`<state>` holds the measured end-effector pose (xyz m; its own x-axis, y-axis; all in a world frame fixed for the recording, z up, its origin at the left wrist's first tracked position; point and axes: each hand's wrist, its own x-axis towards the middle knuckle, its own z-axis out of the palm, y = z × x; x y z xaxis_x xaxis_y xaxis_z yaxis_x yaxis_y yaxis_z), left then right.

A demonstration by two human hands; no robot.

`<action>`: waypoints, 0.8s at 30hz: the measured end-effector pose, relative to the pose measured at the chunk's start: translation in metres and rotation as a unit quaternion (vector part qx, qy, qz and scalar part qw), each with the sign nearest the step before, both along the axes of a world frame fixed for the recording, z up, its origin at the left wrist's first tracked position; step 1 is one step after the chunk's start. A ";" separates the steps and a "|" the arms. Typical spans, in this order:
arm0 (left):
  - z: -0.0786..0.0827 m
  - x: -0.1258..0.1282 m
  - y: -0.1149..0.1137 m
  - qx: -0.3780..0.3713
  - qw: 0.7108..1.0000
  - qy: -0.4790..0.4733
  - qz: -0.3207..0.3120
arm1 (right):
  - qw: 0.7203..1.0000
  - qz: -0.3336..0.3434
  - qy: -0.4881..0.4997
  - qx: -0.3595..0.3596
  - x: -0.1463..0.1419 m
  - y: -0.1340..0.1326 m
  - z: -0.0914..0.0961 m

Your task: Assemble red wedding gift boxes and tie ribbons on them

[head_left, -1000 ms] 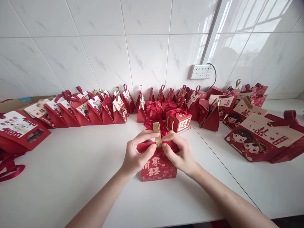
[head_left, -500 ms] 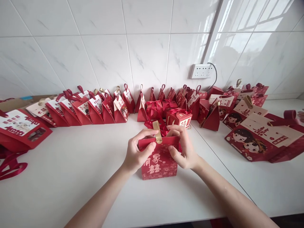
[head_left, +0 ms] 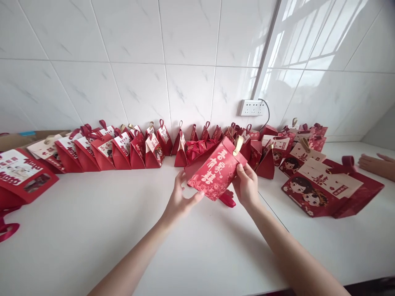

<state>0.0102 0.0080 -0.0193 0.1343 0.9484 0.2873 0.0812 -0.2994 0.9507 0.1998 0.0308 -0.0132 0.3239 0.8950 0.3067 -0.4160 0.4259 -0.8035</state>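
Observation:
A red gift box (head_left: pixel 212 170) with pale Chinese characters and a gold ribbon loop (head_left: pixel 238 145) is raised above the table, tilted with its top to the right. My right hand (head_left: pixel 247 185) pinches its upper edge near the loop, thumb in front and fingers partly hidden behind. At the lower left, my left hand (head_left: pixel 182 199) holds the base between thumb and fingers. Behind the box, a dark red ribbon (head_left: pixel 227 199) lies on the white table (head_left: pixel 138 213), partly covered. Ribbon-tied red boxes (head_left: pixel 195 149) sit just beyond it.
Red triangular gift boxes (head_left: pixel 122 150) line the tiled wall on the left. Larger boxes with cartoon figures (head_left: pixel 311 193) stand at right. Another person's hand (head_left: pixel 378 164) rests at the far right. A power strip (head_left: pixel 251 107) with a cable is on the wall.
The box has been lifted off the table and tilted to the right. My left hand has shifted from its top to its base. Another person's hand now shows more at the right.

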 end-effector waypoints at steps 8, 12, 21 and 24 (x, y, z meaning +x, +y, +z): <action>-0.003 0.006 -0.007 0.087 0.996 0.018 -0.006 | 0.992 0.084 0.095 -0.002 -0.003 0.003 -0.006; -0.007 0.000 -0.004 0.175 0.982 0.062 0.020 | 0.988 0.115 0.104 -0.002 -0.001 0.000 -0.002; -0.009 0.001 -0.007 0.198 0.979 0.039 0.040 | 0.983 0.131 0.124 -0.038 -0.001 -0.004 0.003; -0.002 0.001 -0.006 0.145 0.988 -0.041 0.023 | 0.980 0.138 0.135 -0.048 0.000 -0.002 0.001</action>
